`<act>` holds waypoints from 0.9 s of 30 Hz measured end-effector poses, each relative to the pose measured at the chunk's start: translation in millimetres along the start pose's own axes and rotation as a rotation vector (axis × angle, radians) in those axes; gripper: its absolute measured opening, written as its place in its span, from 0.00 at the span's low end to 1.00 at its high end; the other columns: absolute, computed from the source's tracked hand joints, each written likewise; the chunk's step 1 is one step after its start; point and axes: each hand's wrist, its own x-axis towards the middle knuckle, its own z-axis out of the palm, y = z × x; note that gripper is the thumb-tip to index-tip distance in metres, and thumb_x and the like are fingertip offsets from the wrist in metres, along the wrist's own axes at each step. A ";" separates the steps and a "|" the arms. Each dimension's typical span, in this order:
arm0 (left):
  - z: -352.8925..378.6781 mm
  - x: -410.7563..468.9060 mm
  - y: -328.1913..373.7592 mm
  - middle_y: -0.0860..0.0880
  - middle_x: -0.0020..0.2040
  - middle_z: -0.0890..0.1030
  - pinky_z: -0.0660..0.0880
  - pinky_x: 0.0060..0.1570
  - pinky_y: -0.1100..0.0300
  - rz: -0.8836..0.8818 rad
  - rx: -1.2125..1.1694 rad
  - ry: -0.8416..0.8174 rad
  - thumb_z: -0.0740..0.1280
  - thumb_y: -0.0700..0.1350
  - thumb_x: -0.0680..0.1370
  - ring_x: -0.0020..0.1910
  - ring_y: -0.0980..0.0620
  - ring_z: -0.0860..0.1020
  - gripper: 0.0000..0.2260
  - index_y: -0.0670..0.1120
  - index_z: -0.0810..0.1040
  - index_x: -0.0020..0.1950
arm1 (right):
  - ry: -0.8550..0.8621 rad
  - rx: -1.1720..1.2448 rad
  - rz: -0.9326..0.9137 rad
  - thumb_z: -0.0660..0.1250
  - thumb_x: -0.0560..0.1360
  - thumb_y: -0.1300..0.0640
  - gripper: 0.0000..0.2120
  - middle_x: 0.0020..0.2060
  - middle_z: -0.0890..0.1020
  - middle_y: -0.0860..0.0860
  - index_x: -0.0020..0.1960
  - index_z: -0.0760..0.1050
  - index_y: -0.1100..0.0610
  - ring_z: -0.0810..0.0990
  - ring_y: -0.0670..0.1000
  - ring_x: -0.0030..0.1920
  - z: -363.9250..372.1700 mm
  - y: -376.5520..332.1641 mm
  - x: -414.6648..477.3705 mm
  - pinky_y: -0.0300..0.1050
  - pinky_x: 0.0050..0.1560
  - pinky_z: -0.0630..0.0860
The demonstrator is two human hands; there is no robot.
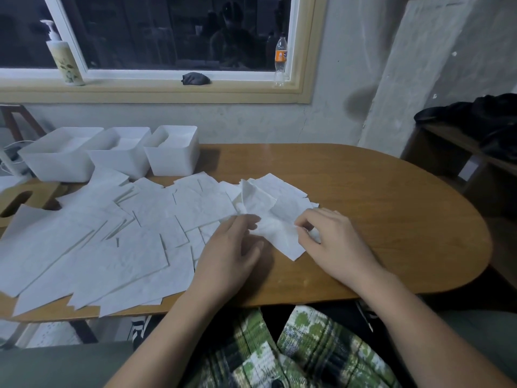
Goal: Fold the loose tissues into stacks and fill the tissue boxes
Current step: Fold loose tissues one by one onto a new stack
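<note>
Several loose white tissues (92,247) lie spread flat over the left half of the wooden table (391,219). One crumpled tissue (275,228) sits near the middle, partly lifted. My left hand (232,253) pinches its left edge and my right hand (333,242) pinches its right edge. Three white open tissue boxes (173,161) stand in a row at the back left, each with white tissue inside.
A wooden lid with an oval slot (25,200) lies at the far left under the tissues. On the windowsill stand a pump bottle (65,60), a dark cloth (195,78) and an orange-labelled bottle (280,63). A shelf with dark clothing (481,121) is at the right.
</note>
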 end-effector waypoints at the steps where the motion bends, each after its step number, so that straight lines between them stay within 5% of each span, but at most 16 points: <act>1: -0.2 0.4 -0.2 0.64 0.60 0.77 0.80 0.55 0.56 -0.017 -0.036 0.015 0.73 0.49 0.79 0.61 0.62 0.77 0.21 0.61 0.73 0.70 | 0.004 0.068 0.009 0.69 0.81 0.59 0.07 0.42 0.80 0.42 0.45 0.77 0.50 0.79 0.48 0.47 -4.7 -6.3 -2.6 0.41 0.52 0.73; 6: -8.1 4.6 2.9 0.64 0.67 0.71 0.72 0.56 0.72 -0.041 -0.147 0.021 0.79 0.49 0.76 0.66 0.65 0.74 0.32 0.62 0.70 0.77 | -0.038 0.303 0.001 0.72 0.81 0.61 0.08 0.43 0.83 0.44 0.45 0.79 0.51 0.81 0.49 0.50 -23.9 -32.6 -19.3 0.41 0.48 0.76; 11: -18.0 4.6 9.3 0.65 0.66 0.77 0.68 0.58 0.73 -0.002 -0.175 -0.049 0.78 0.51 0.78 0.67 0.61 0.76 0.10 0.64 0.79 0.46 | -0.015 0.527 0.051 0.72 0.80 0.66 0.09 0.42 0.85 0.48 0.46 0.82 0.54 0.82 0.50 0.46 -30.2 -34.6 -30.6 0.41 0.50 0.77; 14: -33.0 0.1 20.6 0.59 0.57 0.85 0.74 0.54 0.67 -0.116 -0.415 -0.114 0.75 0.47 0.81 0.55 0.59 0.83 0.02 0.51 0.85 0.50 | 0.056 0.683 0.139 0.72 0.80 0.66 0.06 0.42 0.84 0.51 0.49 0.82 0.56 0.82 0.54 0.46 -29.5 -26.7 -35.7 0.41 0.49 0.76; 19: -44.3 -5.2 28.7 0.48 0.46 0.87 0.79 0.50 0.50 -0.196 -0.593 -0.146 0.75 0.47 0.82 0.47 0.46 0.86 0.04 0.47 0.84 0.51 | 0.091 0.788 0.259 0.73 0.79 0.66 0.10 0.39 0.84 0.55 0.58 0.79 0.56 0.85 0.57 0.45 -21.0 -17.7 -50.1 0.52 0.53 0.77; 23: -41.2 -4.5 27.5 0.52 0.49 0.87 0.79 0.55 0.49 -0.193 -0.432 -0.230 0.76 0.50 0.80 0.50 0.51 0.85 0.06 0.49 0.85 0.52 | 0.035 0.735 0.336 0.76 0.79 0.59 0.15 0.37 0.84 0.55 0.62 0.76 0.50 0.85 0.55 0.39 -13.8 -12.5 -59.5 0.52 0.51 0.77; 27: -33.5 -6.9 26.5 0.64 0.53 0.86 0.79 0.56 0.57 -0.164 -0.216 -0.321 0.77 0.51 0.79 0.52 0.64 0.83 0.06 0.57 0.85 0.54 | -0.049 0.430 0.322 0.76 0.77 0.58 0.16 0.35 0.82 0.48 0.59 0.76 0.44 0.76 0.46 0.35 -12.3 -9.0 -66.1 0.40 0.43 0.72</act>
